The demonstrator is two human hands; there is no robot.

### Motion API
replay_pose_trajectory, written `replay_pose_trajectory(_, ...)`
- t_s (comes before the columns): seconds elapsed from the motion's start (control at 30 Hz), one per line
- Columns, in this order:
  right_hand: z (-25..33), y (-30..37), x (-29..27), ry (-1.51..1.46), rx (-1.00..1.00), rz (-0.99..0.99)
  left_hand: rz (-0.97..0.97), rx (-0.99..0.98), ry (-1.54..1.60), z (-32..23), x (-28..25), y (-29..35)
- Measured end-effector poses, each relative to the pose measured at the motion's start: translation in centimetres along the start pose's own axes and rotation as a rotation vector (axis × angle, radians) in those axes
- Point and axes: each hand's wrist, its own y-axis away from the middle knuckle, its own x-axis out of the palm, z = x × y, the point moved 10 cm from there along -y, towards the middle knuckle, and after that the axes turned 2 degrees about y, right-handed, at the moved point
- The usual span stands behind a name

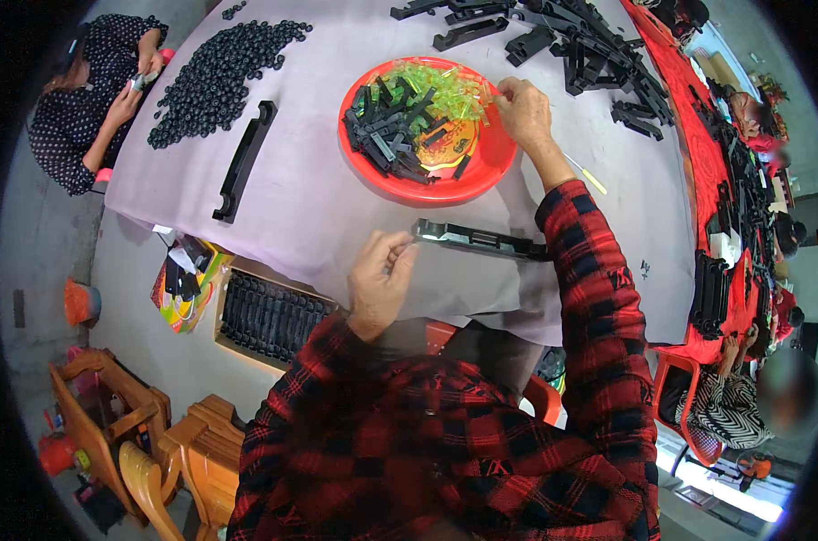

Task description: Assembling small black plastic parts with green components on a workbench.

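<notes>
Lilac tablecloth (310, 162). Left hand (379, 281) pinching black bar (451, 234); right hand (524, 113) half-curled by green pieces (447, 88), grip unclear.

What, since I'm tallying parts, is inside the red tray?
The red tray holds black strips, mostly on the left, and translucent yellow-green pieces toward the far side. Part of its patterned bottom shows; whatever lies beneath the heaps is covered and cannot be seen.

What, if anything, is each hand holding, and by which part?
The left hand holds a long black plastic bar by its left end; whether the right hand holds anything cannot be told.
</notes>
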Motion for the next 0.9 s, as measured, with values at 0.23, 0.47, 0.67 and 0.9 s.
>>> replay_pose_trajectory(0.23, 1.2, -1.6, 3.2, 0.233, 0.033, 0.223, -0.005, 0.027, -0.070, -1.0, 0.0, -0.4)
replay_pose_trajectory(0.47, 0.4, -2.1, 4.5, 0.288, 0.165, 0.267, 0.005, 0.026, -0.090, -1.3, 0.2, -0.4)
replay_pose_trajectory(0.67, 0.7, -1.1, 3.9, 0.271, 0.163, 0.205, 0.008, 0.074, -0.122, -1.2, 0.3, -0.1)
replay_pose_trajectory(0.9, -2.7, -0.8, -0.9, -0.074, 0.123, 0.045, 0.017, 0.153, -0.153, -2.6, 0.5, -1.1)
